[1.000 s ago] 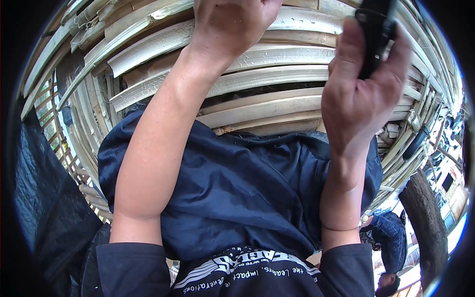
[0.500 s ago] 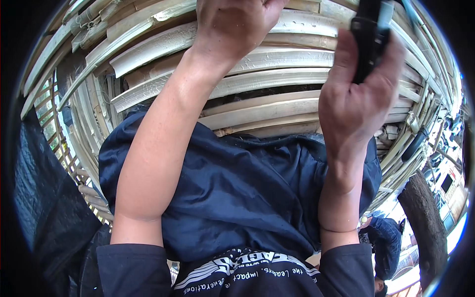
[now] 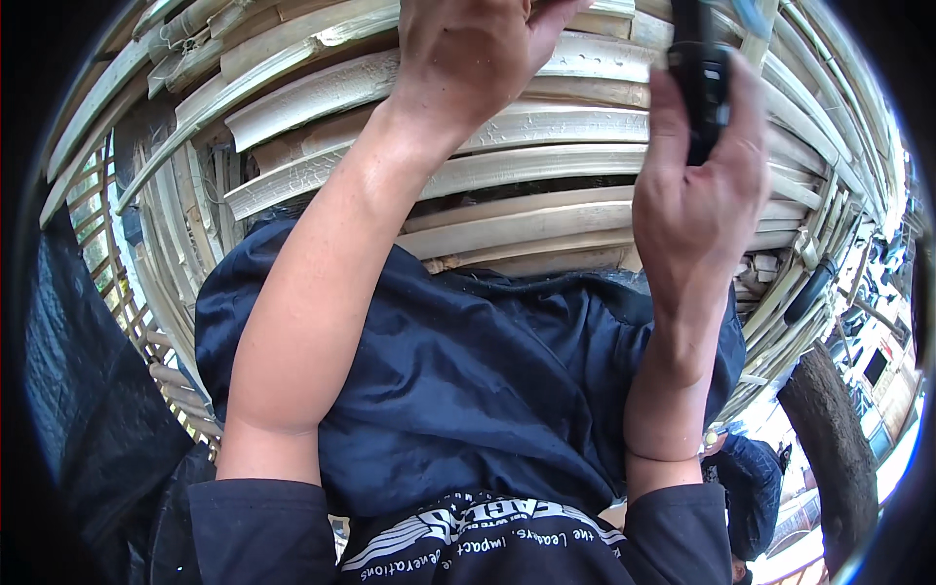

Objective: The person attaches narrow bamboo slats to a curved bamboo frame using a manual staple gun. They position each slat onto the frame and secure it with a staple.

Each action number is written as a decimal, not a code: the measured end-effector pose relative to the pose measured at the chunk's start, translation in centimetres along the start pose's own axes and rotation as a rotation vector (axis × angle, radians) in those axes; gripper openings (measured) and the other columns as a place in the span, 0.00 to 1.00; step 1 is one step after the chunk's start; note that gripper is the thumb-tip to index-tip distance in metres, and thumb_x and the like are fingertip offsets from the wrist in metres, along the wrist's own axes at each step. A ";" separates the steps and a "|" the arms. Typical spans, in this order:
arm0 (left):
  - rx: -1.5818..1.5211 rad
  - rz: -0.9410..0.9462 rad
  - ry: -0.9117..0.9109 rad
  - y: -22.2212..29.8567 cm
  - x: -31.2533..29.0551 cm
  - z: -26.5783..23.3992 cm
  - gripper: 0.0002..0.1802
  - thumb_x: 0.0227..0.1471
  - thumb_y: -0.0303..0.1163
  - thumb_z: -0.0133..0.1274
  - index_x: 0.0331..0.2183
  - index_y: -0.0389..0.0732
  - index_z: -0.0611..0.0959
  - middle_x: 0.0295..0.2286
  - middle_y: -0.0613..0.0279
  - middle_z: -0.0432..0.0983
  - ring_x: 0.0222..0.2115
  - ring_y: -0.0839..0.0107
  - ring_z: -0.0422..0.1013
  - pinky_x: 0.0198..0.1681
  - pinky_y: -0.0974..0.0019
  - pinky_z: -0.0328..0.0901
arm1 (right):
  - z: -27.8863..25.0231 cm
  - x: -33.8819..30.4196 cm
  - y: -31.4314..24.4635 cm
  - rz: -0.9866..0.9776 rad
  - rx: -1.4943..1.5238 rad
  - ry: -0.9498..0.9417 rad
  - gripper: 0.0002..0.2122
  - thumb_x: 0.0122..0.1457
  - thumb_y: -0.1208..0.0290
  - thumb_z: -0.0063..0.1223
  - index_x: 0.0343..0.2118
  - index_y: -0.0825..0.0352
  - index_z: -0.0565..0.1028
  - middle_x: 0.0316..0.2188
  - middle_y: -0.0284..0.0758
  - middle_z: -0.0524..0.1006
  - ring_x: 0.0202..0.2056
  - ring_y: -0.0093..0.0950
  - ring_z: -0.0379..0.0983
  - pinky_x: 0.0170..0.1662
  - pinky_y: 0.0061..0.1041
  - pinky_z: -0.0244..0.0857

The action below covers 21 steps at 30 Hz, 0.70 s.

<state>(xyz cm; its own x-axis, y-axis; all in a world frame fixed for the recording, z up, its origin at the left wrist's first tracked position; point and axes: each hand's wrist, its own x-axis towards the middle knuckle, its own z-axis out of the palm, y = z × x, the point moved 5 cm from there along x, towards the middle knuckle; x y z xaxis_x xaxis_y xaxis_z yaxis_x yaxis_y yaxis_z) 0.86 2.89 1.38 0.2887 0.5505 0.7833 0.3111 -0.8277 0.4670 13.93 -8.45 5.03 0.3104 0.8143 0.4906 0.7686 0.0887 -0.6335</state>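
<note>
My right hand [image 3: 697,195] is closed around the black handle of a tool [image 3: 702,88], held upright above the bamboo strips. Its upper end blurs and runs out at the top edge, so its kind cannot be made out. At the top centre, my left hand [image 3: 473,49] reaches over split bamboo strips [image 3: 556,161], its back towards me. Only the thumb and curled knuckles show; the fingertips are cut off by the picture's edge, and what they grip is hidden.
Dark blue cloth [image 3: 468,361] covers my lap. Black sheeting [image 3: 97,390] hangs at the left beside a bamboo lattice. At the right stand a rough wooden post [image 3: 829,439] and another person [image 3: 751,487]. A black handle-like object [image 3: 811,291] lies against the strips at the right.
My right hand has shifted slightly left with the black-handled tool, whose handle now stands straighter. My left hand has moved a little to the right and up.
</note>
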 end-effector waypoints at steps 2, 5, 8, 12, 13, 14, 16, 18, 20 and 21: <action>-0.023 -0.035 0.014 -0.3 -0.5 -0.2 0.05 0.46 0.23 0.64 0.23 0.39 0.82 0.23 0.61 0.78 0.27 0.60 0.75 0.35 0.58 0.64 | 1.1 0.0 -0.8 -0.049 -0.109 -0.137 0.15 0.69 0.64 0.56 0.49 0.70 0.70 0.23 0.31 0.74 0.20 0.15 0.67 0.22 0.14 0.58; -0.052 -0.022 0.033 -0.9 0.1 0.2 0.05 0.46 0.23 0.64 0.23 0.39 0.83 0.23 0.61 0.78 0.26 0.60 0.75 0.35 0.58 0.64 | -0.3 0.4 -1.2 0.113 0.260 0.109 0.15 0.69 0.64 0.55 0.48 0.70 0.69 0.22 0.33 0.74 0.18 0.15 0.66 0.20 0.12 0.55; -0.016 -0.051 -0.021 -0.3 -0.2 0.0 0.05 0.46 0.23 0.64 0.23 0.39 0.83 0.23 0.60 0.79 0.27 0.60 0.75 0.35 0.58 0.64 | 0.2 0.4 -0.8 -0.077 -0.243 -0.146 0.12 0.70 0.66 0.55 0.46 0.69 0.71 0.22 0.33 0.73 0.17 0.14 0.64 0.20 0.13 0.51; -0.066 -0.024 0.047 -0.4 0.0 0.1 0.05 0.46 0.23 0.64 0.23 0.38 0.83 0.23 0.60 0.79 0.27 0.61 0.75 0.35 0.58 0.64 | -0.4 0.0 -1.2 0.127 0.314 0.087 0.10 0.70 0.65 0.55 0.43 0.68 0.71 0.22 0.31 0.72 0.16 0.14 0.63 0.20 0.13 0.50; -0.051 -0.038 0.014 -0.5 -0.2 0.3 0.05 0.46 0.23 0.64 0.23 0.38 0.82 0.23 0.60 0.79 0.27 0.62 0.75 0.35 0.58 0.64 | -0.3 0.4 -1.2 -0.006 -0.026 -0.027 0.11 0.70 0.65 0.55 0.43 0.68 0.71 0.22 0.31 0.72 0.16 0.15 0.63 0.20 0.13 0.50; -0.021 -0.074 -0.043 -0.4 -0.3 0.0 0.05 0.46 0.23 0.64 0.23 0.38 0.83 0.23 0.60 0.79 0.27 0.61 0.76 0.36 0.58 0.64 | -0.3 0.7 -1.4 -0.162 -0.354 -0.096 0.11 0.69 0.65 0.55 0.43 0.68 0.71 0.22 0.31 0.72 0.16 0.15 0.63 0.20 0.12 0.49; 0.023 -0.012 -0.010 -0.2 0.0 -0.2 0.05 0.45 0.23 0.65 0.23 0.38 0.83 0.23 0.60 0.78 0.27 0.60 0.76 0.36 0.59 0.65 | 0.9 0.3 -1.2 -0.153 -0.239 -0.201 0.11 0.69 0.66 0.56 0.43 0.68 0.71 0.23 0.31 0.73 0.17 0.15 0.64 0.20 0.12 0.48; 0.006 -0.053 -0.018 -0.2 -0.2 0.2 0.05 0.45 0.23 0.64 0.24 0.38 0.83 0.22 0.60 0.78 0.27 0.60 0.76 0.36 0.59 0.65 | -0.5 -0.4 -0.8 0.149 0.251 0.056 0.10 0.69 0.66 0.56 0.43 0.69 0.71 0.23 0.31 0.73 0.17 0.14 0.64 0.19 0.13 0.47; -0.037 -0.046 0.004 -0.7 0.4 0.4 0.05 0.46 0.24 0.64 0.24 0.38 0.83 0.23 0.60 0.79 0.28 0.60 0.76 0.37 0.59 0.65 | -0.3 0.3 -1.5 0.023 0.001 0.062 0.12 0.68 0.63 0.57 0.42 0.68 0.72 0.22 0.30 0.73 0.20 0.19 0.66 0.23 0.20 0.56; -0.033 -0.042 0.008 -0.5 0.4 0.2 0.05 0.46 0.24 0.64 0.24 0.38 0.83 0.23 0.60 0.79 0.28 0.60 0.76 0.37 0.59 0.65 | 0.1 0.6 -1.3 -0.064 -0.275 -0.047 0.13 0.68 0.61 0.57 0.41 0.68 0.73 0.22 0.29 0.72 0.21 0.22 0.67 0.25 0.23 0.58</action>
<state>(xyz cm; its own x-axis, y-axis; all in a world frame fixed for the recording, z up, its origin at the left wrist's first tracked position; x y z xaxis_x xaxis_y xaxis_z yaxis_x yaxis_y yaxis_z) 0.98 3.55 1.36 0.2686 0.5836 0.7663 0.2923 -0.8074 0.5125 13.06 -8.07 6.12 0.2346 0.8385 0.4918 0.9109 -0.0129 -0.4124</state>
